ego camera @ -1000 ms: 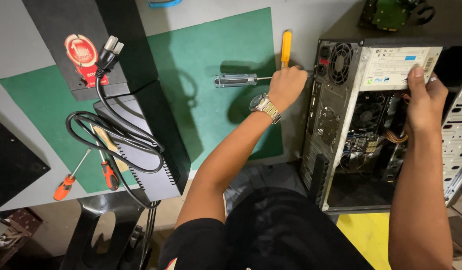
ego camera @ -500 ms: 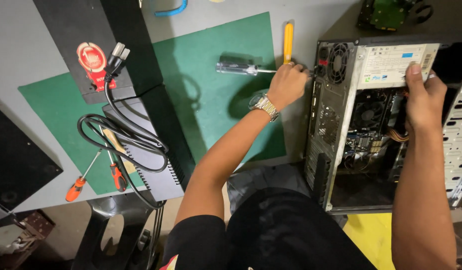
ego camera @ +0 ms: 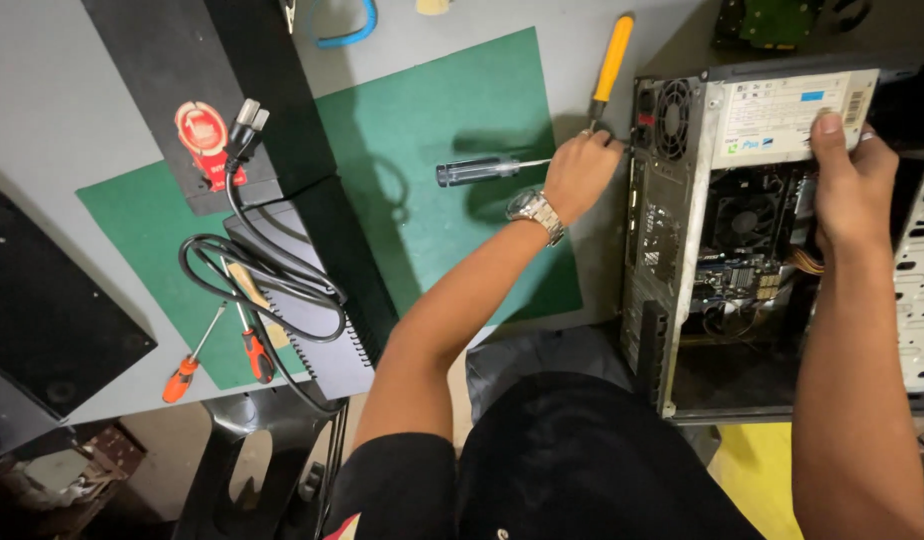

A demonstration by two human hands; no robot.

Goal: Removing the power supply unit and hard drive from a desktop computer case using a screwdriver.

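Two small orange-handled screwdrivers are seen lying unused at the left edge of the green mat, beside a coiled black cable draped over a black panel. Further right, a clear-handled screwdriver is left lying on the mat, its tip towards the left hand, and a yellow-handled screwdriver is laid just above that hand. The left hand is closed loosely at the rear upper corner of the open computer case, just beside the fan grille; what is pinched between its fingers cannot be told, though a screw there would fit the posture. The case is stood at the right edge of the bench with its side cover already off and the board and cooler exposed. The right hand is clamped over the top of the power supply, thumb pressed on its labelled face, so the unit is being steadied. The supply is judged to be seated in its bay still, with bundled wires visible below it; removal or fixing looks only partly done.
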